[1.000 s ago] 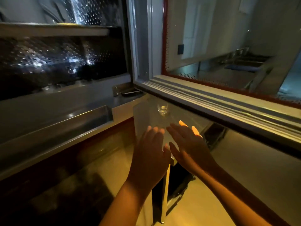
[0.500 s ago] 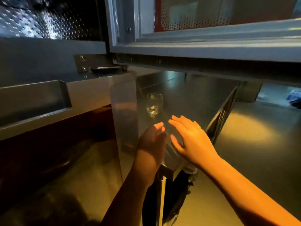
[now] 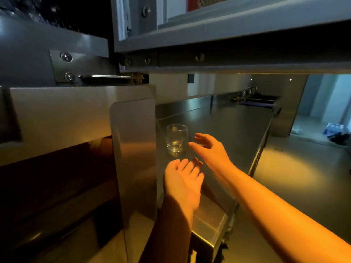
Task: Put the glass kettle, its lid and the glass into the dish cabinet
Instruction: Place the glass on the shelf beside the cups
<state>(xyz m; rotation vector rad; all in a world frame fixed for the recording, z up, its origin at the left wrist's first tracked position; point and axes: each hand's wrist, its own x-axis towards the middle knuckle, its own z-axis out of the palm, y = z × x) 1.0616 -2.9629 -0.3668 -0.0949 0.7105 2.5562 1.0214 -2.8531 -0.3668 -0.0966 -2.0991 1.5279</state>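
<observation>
The glass stands on the steel counter, not yet put away, the right hand loose-fingered just beside it, the left hand slack and empty nearby; kettle and lid out of sight.

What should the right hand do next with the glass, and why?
Probably close the right hand round the glass: it stands upright on the steel counter, not yet gripped, with that hand's open fingers right beside it. The left hand is open and holds nothing.
</observation>
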